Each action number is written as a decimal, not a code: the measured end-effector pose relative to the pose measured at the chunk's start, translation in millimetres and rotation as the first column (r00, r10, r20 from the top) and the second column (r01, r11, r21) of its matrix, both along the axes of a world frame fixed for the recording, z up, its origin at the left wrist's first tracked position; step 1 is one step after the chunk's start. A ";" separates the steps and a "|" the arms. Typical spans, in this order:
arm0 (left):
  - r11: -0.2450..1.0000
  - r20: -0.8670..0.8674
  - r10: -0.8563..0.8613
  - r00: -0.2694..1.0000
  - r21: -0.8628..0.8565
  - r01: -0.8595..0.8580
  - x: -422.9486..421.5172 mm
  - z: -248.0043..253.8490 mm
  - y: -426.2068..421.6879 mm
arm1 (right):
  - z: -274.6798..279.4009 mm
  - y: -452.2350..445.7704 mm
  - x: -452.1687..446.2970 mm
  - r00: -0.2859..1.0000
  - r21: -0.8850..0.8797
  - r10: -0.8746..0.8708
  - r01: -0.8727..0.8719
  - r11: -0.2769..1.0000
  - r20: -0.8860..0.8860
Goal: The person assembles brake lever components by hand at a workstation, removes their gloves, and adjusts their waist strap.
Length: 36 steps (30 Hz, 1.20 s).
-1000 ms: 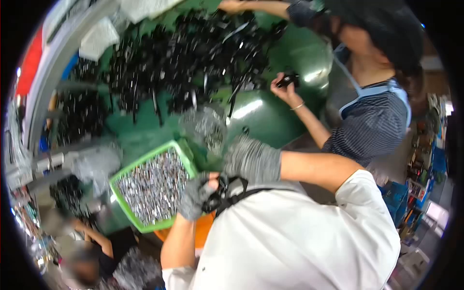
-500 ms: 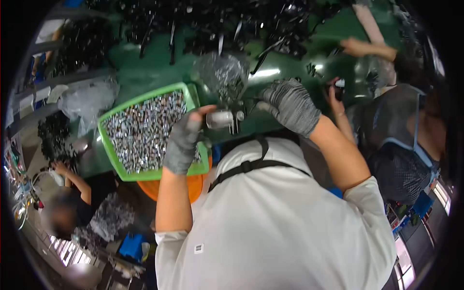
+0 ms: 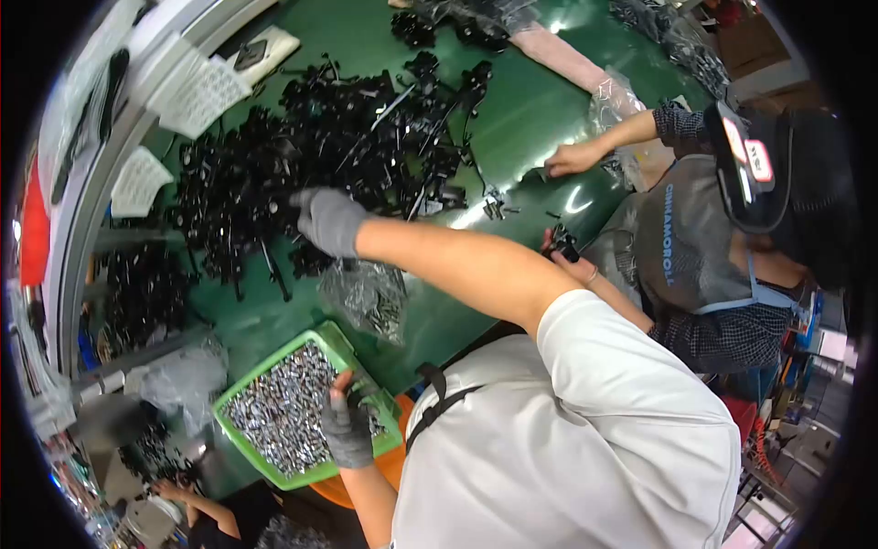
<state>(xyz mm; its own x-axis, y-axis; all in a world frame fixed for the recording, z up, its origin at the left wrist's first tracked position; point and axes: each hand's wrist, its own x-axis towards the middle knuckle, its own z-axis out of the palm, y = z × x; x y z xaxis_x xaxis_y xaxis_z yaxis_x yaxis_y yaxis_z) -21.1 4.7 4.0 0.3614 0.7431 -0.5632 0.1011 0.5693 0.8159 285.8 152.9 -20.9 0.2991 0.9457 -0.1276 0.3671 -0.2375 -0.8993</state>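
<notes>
My right hand [image 3: 331,222], in a grey glove, is at the near side of a large pile of black parts [image 3: 274,156]. Its fingers are bent together at the parts, and what they grip is hidden. Over the right side of a green tray [image 3: 240,448] is my left hand [image 3: 349,425], gloved with bare fingertips. It is closed beside something dark that I cannot make out. Small shiny metal pieces [image 3: 279,412] fill the tray. A clear plastic bag of small pieces [image 3: 370,297] lies between the pile and the tray.
A co-worker [image 3: 704,229] stands at the right, one hand [image 3: 574,158] on the green table [image 3: 439,306], the other holding a black part [image 3: 564,242]. Paper sheets [image 3: 203,91] hang at upper left. An orange container [image 3: 389,467] is under the tray. Another person's arms [image 3: 197,503] show at lower left.
My right hand has moved up and left from near my body to the black pile. My left hand has come away from the metal-and-black part and sits lower over the tray. The view has turned.
</notes>
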 end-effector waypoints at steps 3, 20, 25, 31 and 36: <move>0.999 0.002 0.036 0.999 -0.028 -0.036 4.0 0.9 -0.2 | 9.4 -20.3 38.5 0.996 0.101 -0.021 0.012 0.995 0.084; 0.960 -0.301 0.113 0.947 -0.214 -0.182 29.2 -13.1 -13.2 | -163.6 -0.1 495.0 0.490 -0.153 -0.632 0.846 0.511 0.600; 0.949 -0.274 0.126 0.953 -0.246 -0.197 42.4 -12.3 -11.7 | -170.2 -1.6 488.4 0.417 -0.136 -0.813 0.907 0.397 0.407; 0.955 -0.167 0.162 0.973 -0.223 -0.197 53.9 -2.6 -5.8 | -189.1 -34.1 498.2 0.478 -0.073 -0.753 0.861 0.503 0.452; 0.998 -0.306 -0.007 0.952 -0.068 -0.014 63.4 6.2 2.7 | -215.5 -77.6 531.2 0.582 -0.036 -0.775 0.804 0.593 0.246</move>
<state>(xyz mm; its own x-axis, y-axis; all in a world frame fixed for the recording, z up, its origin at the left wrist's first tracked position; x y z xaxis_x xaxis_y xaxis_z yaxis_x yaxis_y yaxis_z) 42.3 7.4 10.2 0.1612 0.7000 -0.6957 0.3373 0.6234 0.7054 817.1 75.3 -236.4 0.9498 0.3013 -0.0840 0.1291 -0.6223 -0.7720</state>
